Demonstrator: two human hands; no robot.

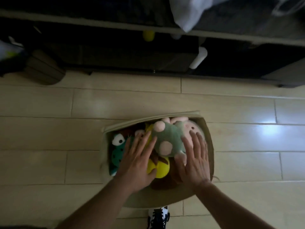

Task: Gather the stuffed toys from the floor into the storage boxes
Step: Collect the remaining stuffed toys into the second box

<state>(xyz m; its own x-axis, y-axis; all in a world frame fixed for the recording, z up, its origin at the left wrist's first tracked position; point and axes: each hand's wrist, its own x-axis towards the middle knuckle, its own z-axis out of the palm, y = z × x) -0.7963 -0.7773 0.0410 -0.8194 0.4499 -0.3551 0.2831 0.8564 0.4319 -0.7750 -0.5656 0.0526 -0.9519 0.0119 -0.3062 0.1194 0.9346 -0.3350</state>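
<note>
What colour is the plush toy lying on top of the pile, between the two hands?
The top plush toy is muted green with pale pink patches, seen in the head view.

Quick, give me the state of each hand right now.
Left hand: open, fingers spread, flat on the toys in the storage box, holding nothing.
Right hand: open, fingers spread, flat beside the green stuffed toy, holding nothing.

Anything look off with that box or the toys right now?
The storage box is overfilled: the green plush mounds above the rim, and its fabric walls bulge outward. Both hands, left hand and right hand, lie flat on the pile.
</note>
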